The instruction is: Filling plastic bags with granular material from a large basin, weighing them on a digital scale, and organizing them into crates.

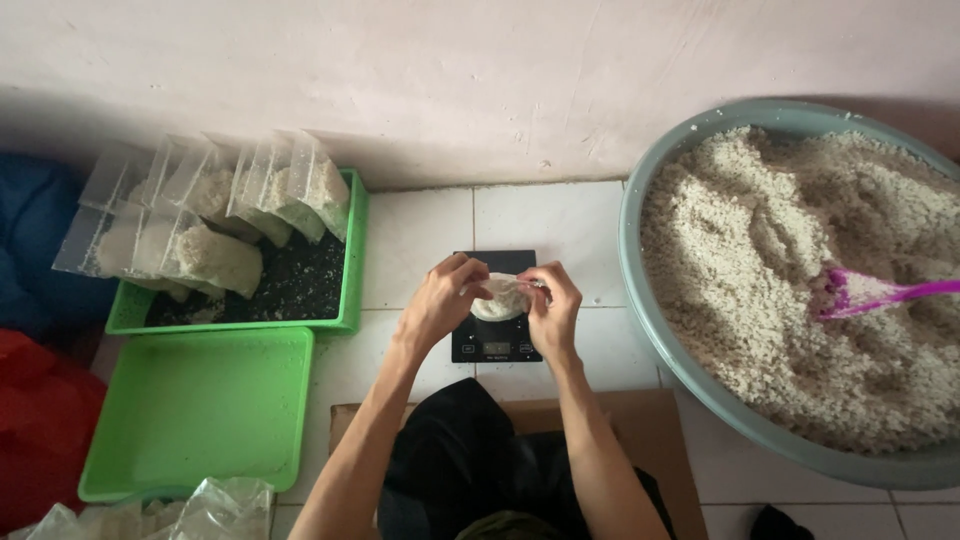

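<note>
You are on a white tiled floor (420, 235) that meets a pale pink wall (450, 80), with a flat brown cardboard sheet (660, 440) under your lap. Nearest on your left, crumpled clear plastic (215, 510) lies at the bottom edge, just below an empty green tray (200, 410).

Straight ahead, a small black scale (495, 340) sits on the tile. Over its platform your left hand (438, 300) and right hand (550, 305) both pinch the mouth of a small clear bag (498, 297) holding pale grain; your fingers are curled shut on its top edge, thumbs meeting the forefingers, and the bag rests on the scale.

Bare tile lies open between the scale and the trays on the left, and a narrower strip separates the scale from the basin rim on the right.

Farther left, a second green tray (350, 260) with a dark bottom holds filled clear bags (215, 250) leaning in rows, their tops tipped towards the wall. On the right, a large grey-green basin (640, 300) is heaped with the same pale grain (760, 300), and a purple scoop (870, 292) lies sunk in it, handle pointing right. Blue cloth (35, 240) and red cloth (40, 420) crowd the left edge.
</note>
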